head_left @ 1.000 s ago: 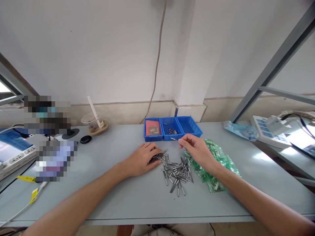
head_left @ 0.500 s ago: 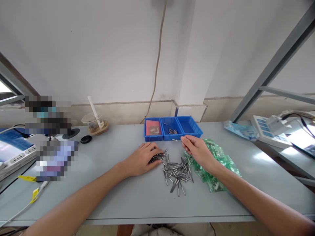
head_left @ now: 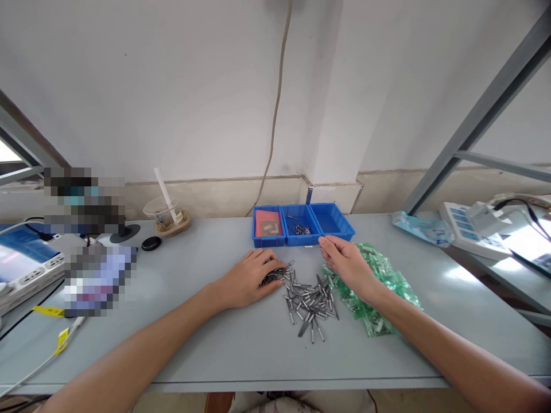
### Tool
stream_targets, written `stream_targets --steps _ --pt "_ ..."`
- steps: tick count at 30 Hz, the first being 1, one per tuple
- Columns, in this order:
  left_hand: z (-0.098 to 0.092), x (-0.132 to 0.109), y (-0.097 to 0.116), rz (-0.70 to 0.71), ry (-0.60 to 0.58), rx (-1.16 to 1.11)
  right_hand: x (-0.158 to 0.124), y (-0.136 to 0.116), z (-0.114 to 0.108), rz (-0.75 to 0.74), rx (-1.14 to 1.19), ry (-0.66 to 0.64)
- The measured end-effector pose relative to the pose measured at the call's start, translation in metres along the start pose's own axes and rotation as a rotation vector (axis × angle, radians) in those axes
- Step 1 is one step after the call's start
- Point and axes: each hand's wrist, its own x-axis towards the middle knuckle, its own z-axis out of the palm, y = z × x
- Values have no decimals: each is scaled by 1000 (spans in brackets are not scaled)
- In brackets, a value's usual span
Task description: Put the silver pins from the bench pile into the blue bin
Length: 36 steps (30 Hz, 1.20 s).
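From the head camera I see the right hand [head_left: 346,263] held a little above the counter [head_left: 193,344], its fingers [head_left: 323,244] pinched together at the tips. What they pinch is very small at this range. I take it for a single pin [head_left: 309,246], sticking out leftward from the tips with its long axis roughly across the view, but I would not swear to it. It sits just in front of the row of blue bins [head_left: 333,221], right at the near wall of the middle bin [head_left: 299,240], which has a few dark pins in it. So that bin lies beyond and slightly left of the fingertips, close by, with nothing between them. The right hand is clearly nearer the bins than the left.

The left hand [head_left: 247,281] lies palm down on the counter. Its fingers curl loosely over a dark cluster at the left edge of the pile [head_left: 307,303] of loose pins, and I cannot tell whether it grips any. The pile spreads between the two hands, with pins lying every which way. Under and to the right of the right wrist is a heap of green bags [head_left: 379,287], touching the pile's right side.

Farther off, the left bin holds something reddish. A cup [head_left: 166,213] with a straw stands at the back left with a black puck [head_left: 150,244] near it, and a cable [head_left: 275,115] hangs down the wall behind the bins.
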Motion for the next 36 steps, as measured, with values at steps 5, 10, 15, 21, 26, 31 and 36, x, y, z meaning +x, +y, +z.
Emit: stream_targets --steps 5,10,15,21,26,31,36 --pt "0 0 -1 3 -1 -7 -1 -2 -1 -2 13 0" --pt "1 -1 -2 4 2 -4 0 -6 0 -14 11 2" --pt "1 -1 -2 11 10 -2 -1 -9 1 -21 31 16" --pt "1 -1 -2 10 10 1 -1 -4 0 -36 35 17" --pt "1 -1 -2 7 5 3 0 0 0 -40 22 17" --pt "0 0 -1 -2 -7 8 1 3 0 -64 -24 23" --pt "1 0 -1 -3 -3 8 2 2 0 -106 -79 35"
